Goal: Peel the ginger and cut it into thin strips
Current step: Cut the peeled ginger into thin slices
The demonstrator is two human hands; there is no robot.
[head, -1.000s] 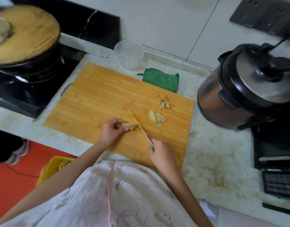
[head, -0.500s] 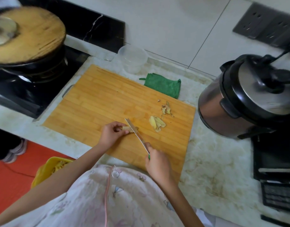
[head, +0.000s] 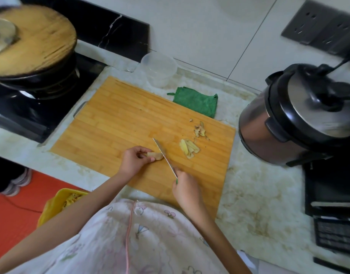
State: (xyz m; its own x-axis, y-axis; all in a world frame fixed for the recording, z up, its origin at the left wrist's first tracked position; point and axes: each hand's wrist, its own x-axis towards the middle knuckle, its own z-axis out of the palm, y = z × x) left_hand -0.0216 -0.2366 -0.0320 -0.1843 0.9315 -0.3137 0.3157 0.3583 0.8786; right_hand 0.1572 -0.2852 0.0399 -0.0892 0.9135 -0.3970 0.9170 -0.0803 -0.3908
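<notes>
While left hand (head: 135, 160) pinned ginger (head: 155, 155) to board (head: 118, 123) for steadiness, right hand (head: 185, 189) gripped knife (head: 164, 155) — blade against ginger's right end, slices (head: 189, 148) piled clear — likely mid-slicing.

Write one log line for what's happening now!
left hand holds ginger | right hand holds knife | slices on cutting board
</notes>
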